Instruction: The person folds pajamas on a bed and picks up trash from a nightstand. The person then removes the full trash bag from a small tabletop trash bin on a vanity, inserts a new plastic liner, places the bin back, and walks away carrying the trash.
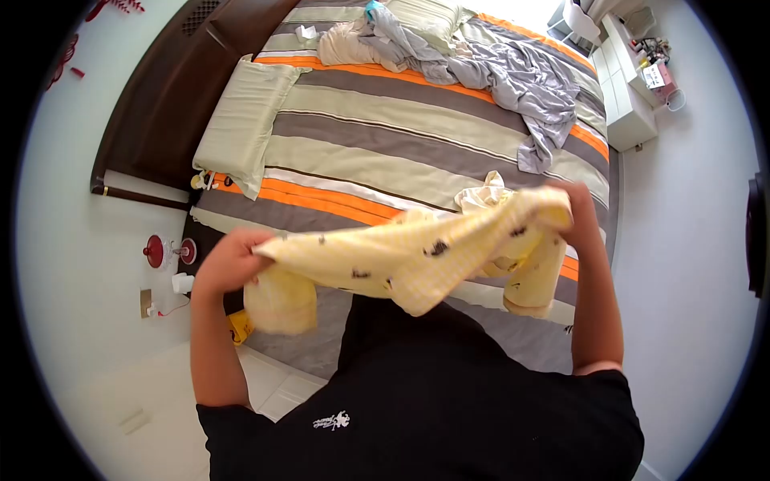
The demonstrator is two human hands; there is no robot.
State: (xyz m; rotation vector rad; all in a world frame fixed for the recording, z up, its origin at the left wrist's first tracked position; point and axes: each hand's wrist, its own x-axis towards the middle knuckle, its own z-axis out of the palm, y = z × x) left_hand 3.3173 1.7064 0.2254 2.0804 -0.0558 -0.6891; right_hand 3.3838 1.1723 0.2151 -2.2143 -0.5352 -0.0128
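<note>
Stretched between my two hands, above the near side of the bed, is a yellow checked shirt (353, 260) with small dark prints. My left hand (233, 260) is closed on one end of it, and a sleeve-like part droops below. At the other end, my right hand (571, 210) grips the bunched cloth, blurred a little by motion. A second sleeve-like part with a cuff hangs under that hand. Just behind the shirt, a crumpled cream cloth (484, 194) lies on the striped bedspread (361, 124).
A pillow (245, 120) lies by the dark headboard (152, 112). Rumpled grey bedding (521, 88) spreads over the far side. A white cabinet (630, 104) stands at the right. Left of the bed are a red-and-white object (156, 251) and a yellow package (239, 327).
</note>
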